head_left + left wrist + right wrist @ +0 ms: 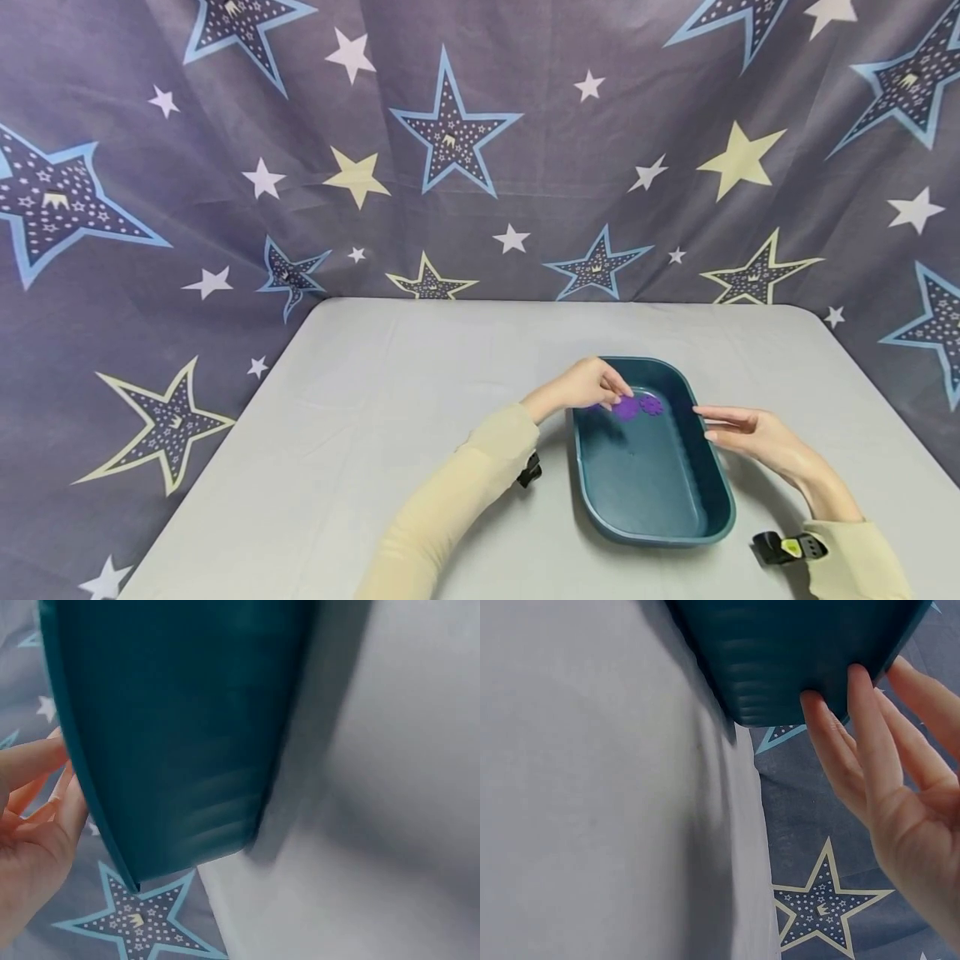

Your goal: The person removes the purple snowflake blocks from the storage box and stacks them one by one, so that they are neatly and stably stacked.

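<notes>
A dark teal rectangular bin (637,492) stands on the table, right of centre. Over its far left rim reaches my left hand (581,385), whose fingertips pinch a purple notched disc (626,408) inside the bin. Just right of that piece lies another purple disc, flower-edged (651,405); a bit of purple also shows beneath the hand. The left wrist view has the bin's outer wall (180,735) hiding the pinching fingertips. My right hand (757,437) rests its fairly straight fingertips against the bin's outer right side, as the right wrist view also shows.
A pale grey cloth covers the table (337,417). Behind it hangs a dark curtain (540,192) printed with stars. Black straps sit at both wrists, the right strap (787,547) carrying a small camera-like block.
</notes>
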Available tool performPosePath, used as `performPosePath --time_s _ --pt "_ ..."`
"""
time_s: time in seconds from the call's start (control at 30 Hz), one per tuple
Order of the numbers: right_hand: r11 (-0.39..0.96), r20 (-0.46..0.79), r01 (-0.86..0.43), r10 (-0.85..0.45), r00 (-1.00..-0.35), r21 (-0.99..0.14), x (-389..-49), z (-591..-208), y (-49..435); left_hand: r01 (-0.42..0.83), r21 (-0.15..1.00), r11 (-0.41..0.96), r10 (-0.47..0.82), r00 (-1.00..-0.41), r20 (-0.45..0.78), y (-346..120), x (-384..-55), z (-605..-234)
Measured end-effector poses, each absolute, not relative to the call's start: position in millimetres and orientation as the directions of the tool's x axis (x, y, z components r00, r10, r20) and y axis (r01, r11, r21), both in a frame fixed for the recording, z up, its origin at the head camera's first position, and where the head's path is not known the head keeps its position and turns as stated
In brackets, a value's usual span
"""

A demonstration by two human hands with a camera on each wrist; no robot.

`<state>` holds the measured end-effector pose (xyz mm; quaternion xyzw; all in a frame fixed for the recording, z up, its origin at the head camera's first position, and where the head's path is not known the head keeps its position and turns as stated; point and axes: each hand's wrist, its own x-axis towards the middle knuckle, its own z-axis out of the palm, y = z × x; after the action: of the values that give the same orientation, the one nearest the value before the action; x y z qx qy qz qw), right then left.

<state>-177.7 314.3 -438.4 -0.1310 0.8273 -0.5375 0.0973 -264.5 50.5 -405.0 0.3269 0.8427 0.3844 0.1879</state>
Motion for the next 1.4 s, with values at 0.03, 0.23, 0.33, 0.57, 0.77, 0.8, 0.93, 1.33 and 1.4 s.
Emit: performPosePath --time_s 0.03,0.23,0.33,0.57,0.77,0.8,0.93,1.33,1.4 --pt "0.386 -0.022 -0.109 -0.32 -0.947 -0.916 -177.8 -438.4 314.3 0.395 0.78 0.485 0.692 -0.719 -0.066 48.7 -264.0 -404.7" --pt "0.381 -0.029 -0.102 -0.323 -0.946 -0.919 -177.6 -438.4 314.6 0.321 0.834 0.448 0.673 -0.735 -0.078 36.8 -259.6 -401.1" --pt "0.379 -0.029 -0.101 -0.324 -0.946 -0.92 -177.7 -438.4 314.7 0.305 0.85 0.429 0.673 -0.735 -0.077 30.5 -257.6 -398.6" --pt "0.381 -0.031 -0.099 -0.32 -0.947 -0.919 -177.7 -437.9 313.5 0.257 0.885 0.389 0.664 -0.744 -0.076 13.2 -253.7 -395.6" --pt "0.387 -0.037 -0.092 -0.313 -0.949 -0.918 -177.1 -438.1 313.6 0.234 0.893 0.385 0.663 -0.743 -0.091 -1.7 -252.2 -394.2" --pt "0.393 -0.039 -0.091 -0.312 -0.949 -0.915 -176.9 -438.2 313.6 0.234 0.892 0.387 0.663 -0.743 -0.093 -4.1 -251.8 -393.5" --pt "0.404 -0.044 -0.086 -0.303 -0.952 -0.911 -176.6 -438.3 313.5 0.225 0.894 0.388 0.656 -0.749 -0.096 -13.0 -250.9 -393.1" --pt "0.397 -0.048 -0.085 -0.313 -0.949 -0.914 -176.7 -438.2 314.1 0.224 0.877 0.426 0.615 -0.782 -0.099 -39.1 -244.3 -396.7" --pt "0.401 -0.05 -0.082 -0.309 -0.95 -0.912 -176.6 -437.8 313.8 0.212 0.873 0.439 0.602 -0.791 -0.111 -43.4 -244.0 -398.1"
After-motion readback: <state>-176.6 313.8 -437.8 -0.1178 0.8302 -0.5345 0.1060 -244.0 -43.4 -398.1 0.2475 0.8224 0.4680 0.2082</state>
